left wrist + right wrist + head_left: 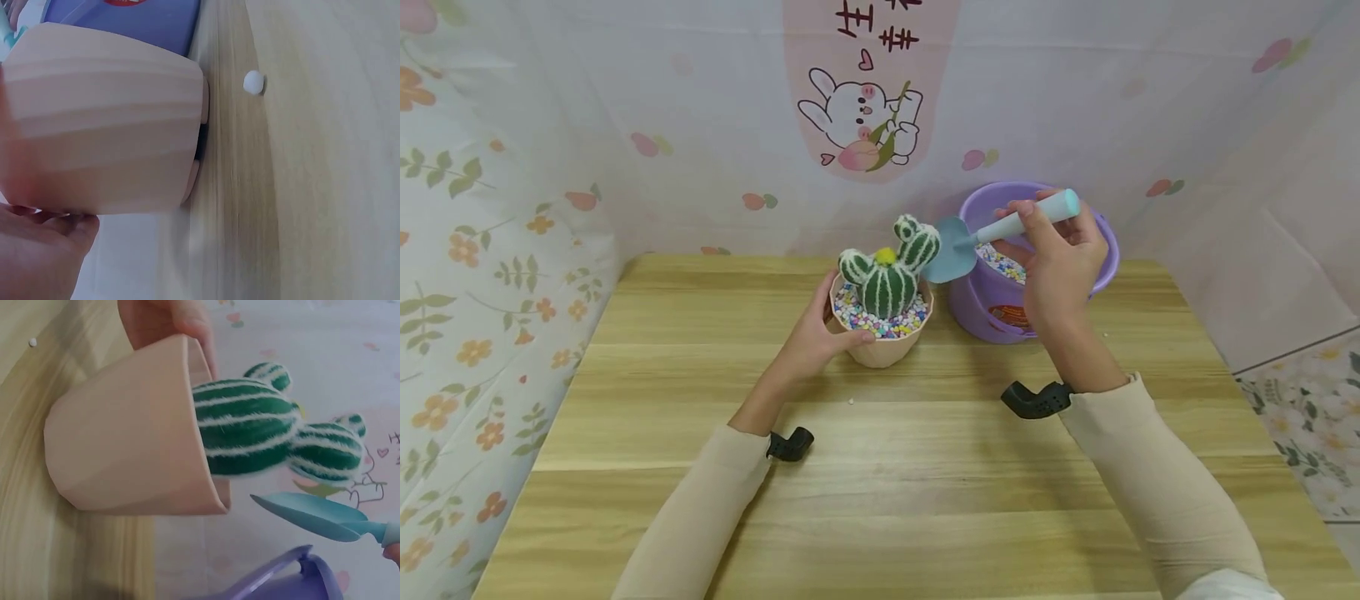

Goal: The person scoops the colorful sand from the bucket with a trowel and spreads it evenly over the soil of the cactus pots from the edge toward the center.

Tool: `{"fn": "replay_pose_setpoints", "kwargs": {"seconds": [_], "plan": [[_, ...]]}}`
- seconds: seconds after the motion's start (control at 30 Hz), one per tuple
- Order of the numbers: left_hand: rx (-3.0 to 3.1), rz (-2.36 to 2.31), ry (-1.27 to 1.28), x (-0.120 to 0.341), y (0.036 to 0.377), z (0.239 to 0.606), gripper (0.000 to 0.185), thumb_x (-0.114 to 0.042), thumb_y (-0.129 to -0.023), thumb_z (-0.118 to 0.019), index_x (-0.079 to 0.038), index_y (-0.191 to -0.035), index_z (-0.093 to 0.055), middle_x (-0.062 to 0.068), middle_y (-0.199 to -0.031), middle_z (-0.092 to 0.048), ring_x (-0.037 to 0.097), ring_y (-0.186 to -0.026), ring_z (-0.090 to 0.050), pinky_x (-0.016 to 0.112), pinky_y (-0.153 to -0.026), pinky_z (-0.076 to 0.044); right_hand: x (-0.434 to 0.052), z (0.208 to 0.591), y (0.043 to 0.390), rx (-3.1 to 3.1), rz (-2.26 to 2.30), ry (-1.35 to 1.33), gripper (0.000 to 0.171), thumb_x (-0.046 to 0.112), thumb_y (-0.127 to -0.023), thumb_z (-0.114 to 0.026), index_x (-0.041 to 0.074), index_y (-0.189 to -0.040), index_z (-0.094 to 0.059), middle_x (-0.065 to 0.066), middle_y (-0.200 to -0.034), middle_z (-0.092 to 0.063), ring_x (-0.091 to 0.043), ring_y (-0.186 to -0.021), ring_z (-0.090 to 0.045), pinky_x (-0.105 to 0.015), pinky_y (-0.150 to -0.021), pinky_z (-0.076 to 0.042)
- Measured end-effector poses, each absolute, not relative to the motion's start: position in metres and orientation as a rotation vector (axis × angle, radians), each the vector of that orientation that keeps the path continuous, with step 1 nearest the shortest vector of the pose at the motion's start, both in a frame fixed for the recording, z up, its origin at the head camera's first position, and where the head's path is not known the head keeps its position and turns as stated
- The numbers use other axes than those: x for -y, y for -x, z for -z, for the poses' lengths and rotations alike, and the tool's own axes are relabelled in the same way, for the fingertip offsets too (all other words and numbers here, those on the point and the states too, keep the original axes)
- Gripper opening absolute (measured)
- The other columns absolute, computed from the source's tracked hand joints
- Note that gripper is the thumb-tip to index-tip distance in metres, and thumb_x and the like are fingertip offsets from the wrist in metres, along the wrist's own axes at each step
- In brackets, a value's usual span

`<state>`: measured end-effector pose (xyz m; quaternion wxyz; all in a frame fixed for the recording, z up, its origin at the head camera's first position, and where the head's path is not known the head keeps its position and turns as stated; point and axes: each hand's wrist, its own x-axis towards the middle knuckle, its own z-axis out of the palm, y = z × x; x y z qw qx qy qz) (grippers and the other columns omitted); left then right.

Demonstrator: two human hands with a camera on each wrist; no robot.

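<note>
**Scoop reaches left from the right hand to the pot's rim**

The right hand pinches the handle between thumb and fingers, with no visible slack. From that grip, the pot lies to the left and a little nearer the person. The scoop's long axis slants down leftward in the head view, handle end high, blade low beside the cactus. The left hand is much the nearer to the pot: it clasps the left side, thumb along the near rim. Around the cactus, coloured pebbles cover the pot's fill. Beyond, the bucket stands just right of the pot, partly under the right hand, with more pebbles inside.

In the head view, blade and cactus arm seem to meet; the right wrist view shows a gap there, the tip near the rim but apart. Only the left wrist view shows the pot's small feet. A stray white pebble lies on the table near them. No pebbles can be made out on the blade.
</note>
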<state>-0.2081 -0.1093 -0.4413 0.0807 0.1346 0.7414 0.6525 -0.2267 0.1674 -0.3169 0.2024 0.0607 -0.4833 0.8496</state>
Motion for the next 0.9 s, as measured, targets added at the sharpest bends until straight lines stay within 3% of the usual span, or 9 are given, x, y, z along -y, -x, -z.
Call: {"fn": "replay_pose_setpoints", "kwargs": {"seconds": [0.2,0.4,0.9], "plan": [[-2.220,-1.940,-0.437,0.113,0.213,0.445,0.107,-0.023,-0.081,-0.081,-0.026,-0.158,-0.006,0.004,-0.158,-0.024,0.021,-0.143,-0.030,0.042,-0.116,-0.025,-0.178,0.313,0.233,1.318,-2.370,-0.137,0.034,0.005,-0.078,-0.080,-0.008,-0.102,-0.059,-0.022,-0.095,-0.063,-0.038,-0.087,-0.069,-0.046,-0.065,-0.057],[-2.153,-1.966,-0.491,0.116,0.220,0.444,0.106,-0.023,-0.080,-0.082,-0.019,-0.158,-0.009,0.009,-0.158,-0.025,0.023,-0.143,-0.029,0.043,-0.117,-0.024,-0.190,0.313,0.237,1.269,-2.403,-0.138,0.031,0.006,-0.080,-0.080,-0.007,-0.098,-0.058,-0.023,-0.093,-0.064,-0.037,-0.084,-0.069,-0.046,-0.061,-0.057],[-2.068,-1.932,-0.561,0.125,0.230,0.442,0.099,-0.017,-0.084,-0.078,-0.024,-0.157,-0.013,0.008,-0.155,-0.030,0.024,-0.141,-0.033,0.044,-0.116,-0.026,-0.217,0.303,0.245,1.170,-2.443,-0.065,0.028,0.006,-0.080,-0.079,-0.007,-0.092,-0.057,-0.021,-0.083,-0.065,-0.037,-0.077,-0.070,-0.045,-0.055,-0.055]]}}
